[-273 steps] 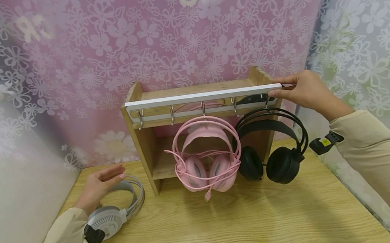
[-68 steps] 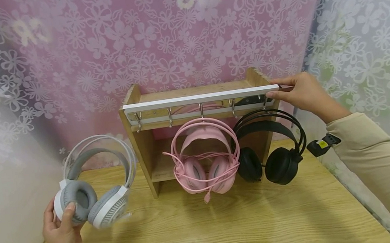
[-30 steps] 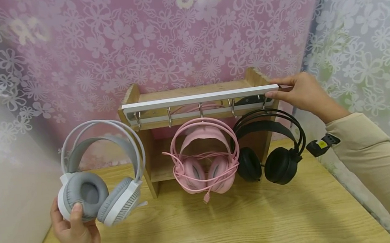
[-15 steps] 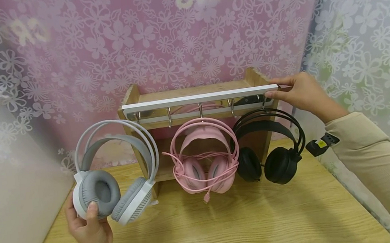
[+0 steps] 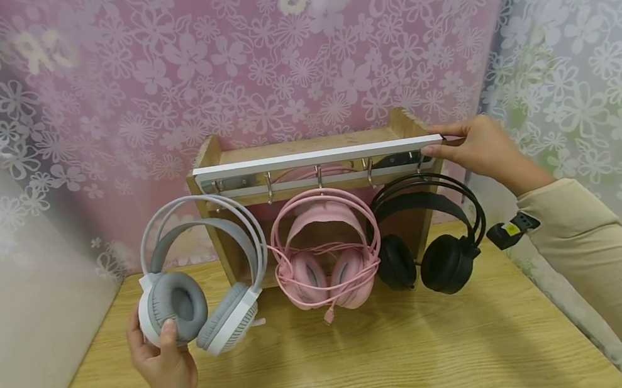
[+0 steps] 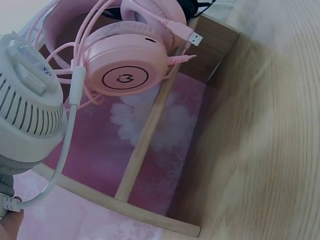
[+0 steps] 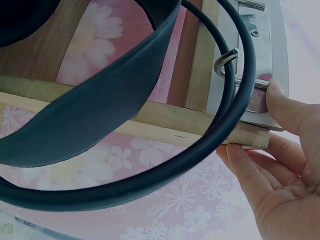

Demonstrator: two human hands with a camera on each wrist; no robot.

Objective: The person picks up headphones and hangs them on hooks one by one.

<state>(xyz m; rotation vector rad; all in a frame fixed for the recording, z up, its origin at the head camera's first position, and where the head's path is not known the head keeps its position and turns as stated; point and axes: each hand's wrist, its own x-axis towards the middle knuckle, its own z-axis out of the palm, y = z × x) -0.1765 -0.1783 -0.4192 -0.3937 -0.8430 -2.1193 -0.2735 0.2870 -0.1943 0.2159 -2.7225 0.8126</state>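
Observation:
My left hand (image 5: 165, 367) grips a white and grey headset (image 5: 164, 297) by its left ear cup, thumb on the grey pad. The headset is upright in the air, its headband overlapping the left end of the hook rail (image 5: 318, 154), near the leftmost hook (image 5: 216, 190). In the left wrist view the slotted ear cup (image 6: 30, 110) and its cable show. My right hand (image 5: 482, 145) pinches the rail's right end, thumb in front and fingers behind the wood. A pink headset (image 5: 307, 280) hangs from the middle hook. On the rightmost hook hangs a black headset (image 7: 100, 100).
The rail sits on the front of a small wooden shelf (image 5: 228, 247), which stands on a wood-grain table (image 5: 363, 365). Behind is a pink flowered wall covering (image 5: 254, 86). The pink headset's cable (image 5: 330, 312) dangles just right of the white headset.
Earlier the white headset lay on the table under my left hand. Now it is gripped and lifted, and has moved right toward the rail's left end. The right hand keeps its hold.

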